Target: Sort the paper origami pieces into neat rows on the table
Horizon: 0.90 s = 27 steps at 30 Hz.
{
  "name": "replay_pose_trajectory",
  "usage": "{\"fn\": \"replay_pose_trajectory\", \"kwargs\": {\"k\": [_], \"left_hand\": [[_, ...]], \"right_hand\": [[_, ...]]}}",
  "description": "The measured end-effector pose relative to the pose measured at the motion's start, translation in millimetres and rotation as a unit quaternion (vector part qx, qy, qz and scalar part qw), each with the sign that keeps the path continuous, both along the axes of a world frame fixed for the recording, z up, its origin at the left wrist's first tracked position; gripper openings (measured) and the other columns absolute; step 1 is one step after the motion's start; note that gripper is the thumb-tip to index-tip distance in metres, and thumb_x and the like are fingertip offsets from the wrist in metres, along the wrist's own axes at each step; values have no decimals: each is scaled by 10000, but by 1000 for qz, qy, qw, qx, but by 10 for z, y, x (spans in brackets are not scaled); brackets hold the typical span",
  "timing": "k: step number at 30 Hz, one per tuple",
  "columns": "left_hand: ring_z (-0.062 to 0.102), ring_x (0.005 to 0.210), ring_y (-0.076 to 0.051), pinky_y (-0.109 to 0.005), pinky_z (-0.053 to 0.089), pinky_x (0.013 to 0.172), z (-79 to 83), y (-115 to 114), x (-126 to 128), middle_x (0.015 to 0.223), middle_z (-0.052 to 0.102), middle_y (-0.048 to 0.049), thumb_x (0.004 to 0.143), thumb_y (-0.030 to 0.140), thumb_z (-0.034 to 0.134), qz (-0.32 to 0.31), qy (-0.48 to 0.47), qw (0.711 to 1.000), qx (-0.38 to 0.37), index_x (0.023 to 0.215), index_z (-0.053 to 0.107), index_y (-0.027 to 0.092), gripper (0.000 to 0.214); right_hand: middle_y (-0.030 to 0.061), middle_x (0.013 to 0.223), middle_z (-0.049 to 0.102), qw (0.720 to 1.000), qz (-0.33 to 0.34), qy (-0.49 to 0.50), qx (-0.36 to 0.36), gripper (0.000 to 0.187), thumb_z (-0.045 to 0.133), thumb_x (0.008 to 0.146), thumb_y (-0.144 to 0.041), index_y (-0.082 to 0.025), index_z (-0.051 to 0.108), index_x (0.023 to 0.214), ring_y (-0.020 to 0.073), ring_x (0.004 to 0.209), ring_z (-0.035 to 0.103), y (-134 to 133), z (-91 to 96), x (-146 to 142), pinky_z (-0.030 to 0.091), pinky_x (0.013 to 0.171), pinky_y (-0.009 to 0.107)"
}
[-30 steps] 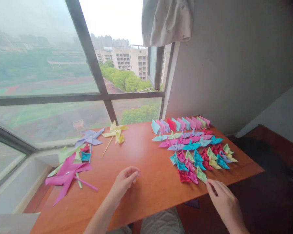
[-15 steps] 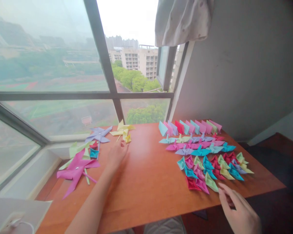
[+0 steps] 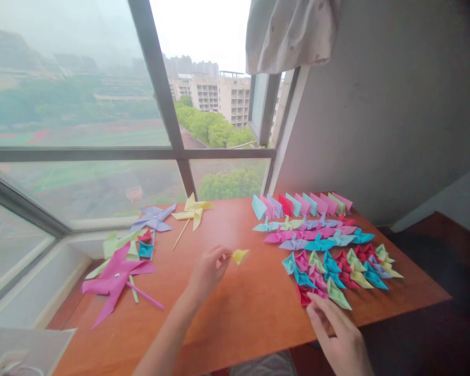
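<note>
My left hand [image 3: 211, 269] pinches a small yellow folded paper boat [image 3: 240, 256] above the middle of the table. Over the front row of several colourful paper boats, my right hand [image 3: 337, 331] has its thumb and forefinger tips together. Those tips overlap a magenta boat [image 3: 317, 293] and come close to a red boat [image 3: 303, 295]; whether they grip anything is hidden. A pale green boat [image 3: 338, 294] lies just beyond the fingers. A yellow paper pinwheel [image 3: 192, 213] on a stick rests at the back left.
At left lie a purple pinwheel [image 3: 153, 218], a magenta pinwheel [image 3: 115, 277], and a blue boat [image 3: 145, 249] beside a red one. Rows of paper cranes [image 3: 320, 243] and upright folded papers [image 3: 303, 204] occupy the back right of the wooden table [image 3: 238, 313]. Windows rise behind.
My left hand has brought the yellow boat away from the yellow pinwheel, toward me and to the right. My right hand has moved left, onto the front boats. The view has shifted slightly.
</note>
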<state>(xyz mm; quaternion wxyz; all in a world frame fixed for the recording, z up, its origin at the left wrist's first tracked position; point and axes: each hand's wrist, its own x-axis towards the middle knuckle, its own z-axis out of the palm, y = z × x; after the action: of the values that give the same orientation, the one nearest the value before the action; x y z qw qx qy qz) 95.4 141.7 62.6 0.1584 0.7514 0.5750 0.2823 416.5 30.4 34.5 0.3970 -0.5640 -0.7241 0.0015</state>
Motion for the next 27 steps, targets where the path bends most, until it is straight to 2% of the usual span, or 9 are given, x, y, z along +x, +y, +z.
{"fn": "replay_pose_trajectory", "kwargs": {"k": [3,5,7,10,13,16,20,23,27], "left_hand": [[641,716,-117,-199,478,671,34,-428,343,815,713,-4,869,128,529,-115,-39,993,1,903,684,232,190],[640,731,-121,-200,480,672,66,-662,505,821,715,-17,877,109,520,-172,-74,982,10,896,672,223,192],[640,742,-127,-202,484,670,90,-821,593,818,710,-26,888,106,509,-197,-98,975,13,901,664,221,194],[645,747,-125,-199,494,655,96,-918,601,882,703,-42,892,111,505,-183,-119,976,3,998,652,221,212],[650,752,-121,-194,496,619,63,-905,497,963,691,-57,886,125,513,-147,-127,981,-14,1102,623,213,258],[653,739,-124,-195,490,586,-10,-866,304,938,687,-52,894,153,501,-114,-122,986,-27,1062,637,209,223],[639,656,-121,-210,486,552,-140,-835,-32,898,703,-41,901,233,503,-38,-117,992,-35,981,668,209,185],[637,627,-132,-226,490,542,-214,-822,-295,874,718,-38,881,285,506,25,-113,993,-31,941,687,209,204],[648,624,-161,-260,510,568,-273,-798,-626,831,731,-36,845,377,526,100,-95,990,-35,930,700,209,256]], "right_hand": [[51,897,721,997,59,26,-44,326,558,944,-360,-199,608,1223,145,710,693,-15,32,-257,574,664,215],[34,846,703,992,109,31,-55,267,551,945,-325,-213,622,1177,141,688,679,-50,62,-385,564,645,218],[17,778,675,986,149,33,-62,163,525,954,-269,-224,655,1042,133,660,656,-96,98,-460,540,615,213],[11,737,658,986,157,28,-54,123,534,947,-226,-216,656,937,120,628,632,-151,153,-420,514,592,202],[34,798,695,997,82,13,-5,108,563,938,-250,-209,663,933,130,683,661,-163,168,-128,524,647,205],[56,866,723,996,-75,-25,31,199,567,936,-360,-199,684,940,144,693,672,-157,80,381,523,675,224],[56,797,722,968,-245,-51,-15,440,484,919,-568,-184,698,921,145,560,625,-198,-212,1029,479,560,252],[65,783,722,956,-281,-41,-69,505,444,897,-623,-190,704,918,174,591,645,-250,-440,1232,463,551,275],[58,811,726,943,-292,-41,-154,430,467,874,-588,-231,701,926,198,642,656,-246,-552,1178,433,541,288]]}}
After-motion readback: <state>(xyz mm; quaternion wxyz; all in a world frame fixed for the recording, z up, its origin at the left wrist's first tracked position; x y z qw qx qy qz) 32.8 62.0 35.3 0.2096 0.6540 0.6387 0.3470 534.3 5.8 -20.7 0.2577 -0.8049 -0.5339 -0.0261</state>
